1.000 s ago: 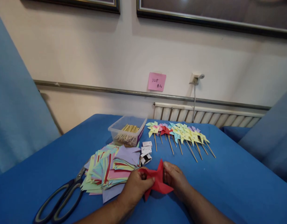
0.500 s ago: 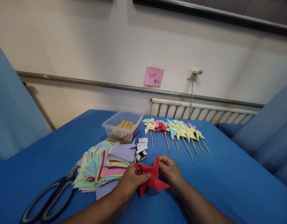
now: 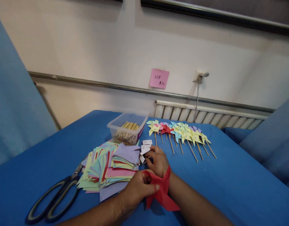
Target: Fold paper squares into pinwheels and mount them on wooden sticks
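Left hand: pinches folded red paper
Right hand: fingers curled at small box, grip unclear

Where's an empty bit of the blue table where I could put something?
Bare blue cloth lies right of the pinwheels, and left of the stick tub, behind the scissors. The middle is crowded: paper pile, small boxes, the right hand at them, the left hand holding red paper.

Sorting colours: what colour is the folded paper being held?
The folded paper is red; head view.
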`<state>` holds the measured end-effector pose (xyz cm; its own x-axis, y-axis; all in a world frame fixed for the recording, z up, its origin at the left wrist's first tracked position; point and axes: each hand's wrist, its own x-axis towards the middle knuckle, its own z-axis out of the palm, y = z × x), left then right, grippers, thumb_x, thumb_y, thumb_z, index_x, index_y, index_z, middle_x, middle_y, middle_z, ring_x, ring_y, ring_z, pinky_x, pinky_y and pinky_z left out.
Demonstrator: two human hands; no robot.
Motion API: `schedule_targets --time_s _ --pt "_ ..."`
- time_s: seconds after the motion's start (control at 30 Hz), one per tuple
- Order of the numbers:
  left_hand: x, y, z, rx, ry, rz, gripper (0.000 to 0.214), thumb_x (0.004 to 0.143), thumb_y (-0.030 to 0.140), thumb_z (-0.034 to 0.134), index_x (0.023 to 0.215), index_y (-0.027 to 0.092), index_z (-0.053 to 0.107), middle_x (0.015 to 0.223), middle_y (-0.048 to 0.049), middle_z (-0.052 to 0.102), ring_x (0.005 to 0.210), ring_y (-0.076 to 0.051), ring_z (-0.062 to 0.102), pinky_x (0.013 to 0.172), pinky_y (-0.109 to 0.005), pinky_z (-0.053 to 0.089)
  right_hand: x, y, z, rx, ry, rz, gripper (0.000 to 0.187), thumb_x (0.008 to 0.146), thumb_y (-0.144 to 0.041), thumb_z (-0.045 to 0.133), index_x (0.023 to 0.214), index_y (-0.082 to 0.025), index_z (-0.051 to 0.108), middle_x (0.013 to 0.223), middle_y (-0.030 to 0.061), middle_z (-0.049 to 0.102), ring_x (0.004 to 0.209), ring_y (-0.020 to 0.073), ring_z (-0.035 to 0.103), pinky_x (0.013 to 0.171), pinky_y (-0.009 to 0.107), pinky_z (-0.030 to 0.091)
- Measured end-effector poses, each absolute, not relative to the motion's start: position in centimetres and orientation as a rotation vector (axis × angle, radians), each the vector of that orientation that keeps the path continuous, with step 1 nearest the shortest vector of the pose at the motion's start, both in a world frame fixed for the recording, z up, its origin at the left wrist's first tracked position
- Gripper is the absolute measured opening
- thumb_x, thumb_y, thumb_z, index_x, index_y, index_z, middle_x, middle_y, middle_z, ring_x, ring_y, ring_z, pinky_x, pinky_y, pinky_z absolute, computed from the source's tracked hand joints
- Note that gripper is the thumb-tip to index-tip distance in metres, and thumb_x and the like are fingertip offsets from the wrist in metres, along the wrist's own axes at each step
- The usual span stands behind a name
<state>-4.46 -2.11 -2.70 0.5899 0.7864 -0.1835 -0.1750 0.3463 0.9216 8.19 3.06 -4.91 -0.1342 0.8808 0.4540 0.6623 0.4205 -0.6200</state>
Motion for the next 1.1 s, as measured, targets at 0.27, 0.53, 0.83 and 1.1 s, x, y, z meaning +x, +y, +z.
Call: schedule_targets --time_s 0.27,0.53,0.83,1.1 --pt "-4.4 -1.7 -3.3 1.051 0.701 0.675 0.023 0.053 0.022 0.077 0.066 0.013 0.059 0.061 -0.0009 0.064 0.056 -0.013 0.057 0.055 -0.023 0.040 7.9 3.1 -2.8 -1.434 -2.076 0.271 0.023 0.073 -0.019 0.059 0.092 -0.026 0.070 0.102 0.0036 0.057 0.096 0.0196 0.050 0.084 0.030 0.038" --pt "-4.3 -1.7 -3.0 1.008 0.685 0.680 0.022 0.054 0.020 0.077 0.068 0.013 0.062 0.063 -0.0017 0.066 0.059 -0.014 0.059 0.058 -0.024 0.042 8.5 3.0 -2.1 -1.631 -2.153 0.328 0.017 0.077 -0.031 0.058 0.084 -0.024 0.072 0.086 0.0048 0.060 0.085 0.0187 0.052 0.077 0.029 0.038" --pt "-4.3 -1.9 -2.7 1.015 0.684 0.704 0.022 0.056 0.020 0.076 0.072 0.012 0.063 0.066 -0.0031 0.066 0.062 -0.015 0.060 0.061 -0.025 0.043 8.6 2.7 -2.6 -1.699 -2.101 0.301 0.014 0.073 -0.023 0.059 0.077 -0.021 0.072 0.082 0.0063 0.061 0.077 0.0187 0.054 0.071 0.028 0.039" --pt "-4.4 -1.8 -2.7 1.013 0.677 0.698 0.020 0.055 0.019 0.077 0.068 0.013 0.063 0.065 -0.0029 0.066 0.060 -0.014 0.059 0.059 -0.024 0.043 8.7 2.4 -3.5 -1.648 -2.062 0.342 0.017 0.074 -0.020 0.054 0.082 -0.021 0.070 0.098 0.0073 0.062 0.086 0.0219 0.056 0.076 0.033 0.040"
